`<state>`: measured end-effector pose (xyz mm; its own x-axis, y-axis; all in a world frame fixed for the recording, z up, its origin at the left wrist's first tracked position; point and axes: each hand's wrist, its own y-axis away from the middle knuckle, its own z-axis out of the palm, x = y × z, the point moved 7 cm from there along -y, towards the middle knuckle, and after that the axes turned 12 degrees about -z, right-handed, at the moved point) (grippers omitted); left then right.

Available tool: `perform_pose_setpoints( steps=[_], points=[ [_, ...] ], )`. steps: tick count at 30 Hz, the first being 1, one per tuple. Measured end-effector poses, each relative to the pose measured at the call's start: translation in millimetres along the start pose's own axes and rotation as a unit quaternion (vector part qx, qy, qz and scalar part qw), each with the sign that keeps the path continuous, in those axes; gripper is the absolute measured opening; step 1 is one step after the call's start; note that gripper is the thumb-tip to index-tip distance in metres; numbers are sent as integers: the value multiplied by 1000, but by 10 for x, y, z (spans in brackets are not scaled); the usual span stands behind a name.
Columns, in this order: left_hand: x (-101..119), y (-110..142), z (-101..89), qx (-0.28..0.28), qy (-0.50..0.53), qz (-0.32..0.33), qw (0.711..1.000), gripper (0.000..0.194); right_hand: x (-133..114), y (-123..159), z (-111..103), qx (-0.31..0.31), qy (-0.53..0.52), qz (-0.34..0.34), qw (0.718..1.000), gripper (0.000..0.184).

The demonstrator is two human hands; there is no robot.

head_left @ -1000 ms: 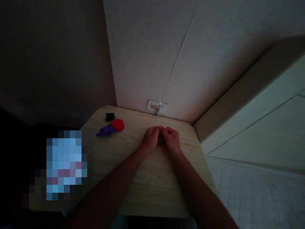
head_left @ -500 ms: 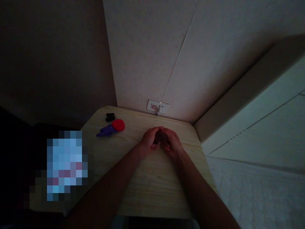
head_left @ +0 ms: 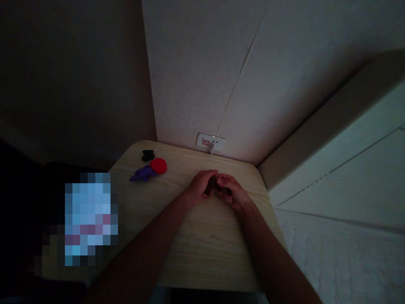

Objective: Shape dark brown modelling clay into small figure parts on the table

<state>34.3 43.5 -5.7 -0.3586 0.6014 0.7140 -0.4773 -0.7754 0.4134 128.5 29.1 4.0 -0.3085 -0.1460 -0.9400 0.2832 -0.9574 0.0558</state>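
both hands are in close together over the wooden table, right of the middle and toward the back edge. the left hand is curled with its palm facing inward, fingers wrapped round one side of a small dark lump. the right hand is bent in from the other side, its fingers folded over more of the dark stuff. so yeah, both are closed around it, but it's too dim to tell if that's one lump or two pieces, or whether the fingertips actually touch each other. can't really say if the lump is resting on the wood or held just above it either, the hands hide its underside.

over on the far left part of the table there's a little group of stuff: a flat round red piece, a knobbly purple piece with its right end against the red one, and a small black piece just behind them. all three are well apart from the hands.

behind the table is a pale wall with a socket plate low down, red switch on it and a plug in it. off to the left something bluish is pixelated out, no clue what it is.
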Motion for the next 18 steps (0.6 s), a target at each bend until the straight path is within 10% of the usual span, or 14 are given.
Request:
perform_pose_setpoints(
  steps=[5, 11, 18],
  points=[
    [157, 36, -45, -48, 84, 12, 995, 39, -153, -38, -212, 79, -51, -50, 994, 46],
    [79, -44, -126, 21, 196, 12, 980, 33, -154, -112, -323, 195, -37, -164, 966, 27],
    [70, -65, -138, 35, 183, 45, 982, 20, -252, -9, -336, 219, 145, -301, 917, 30]
  ],
)
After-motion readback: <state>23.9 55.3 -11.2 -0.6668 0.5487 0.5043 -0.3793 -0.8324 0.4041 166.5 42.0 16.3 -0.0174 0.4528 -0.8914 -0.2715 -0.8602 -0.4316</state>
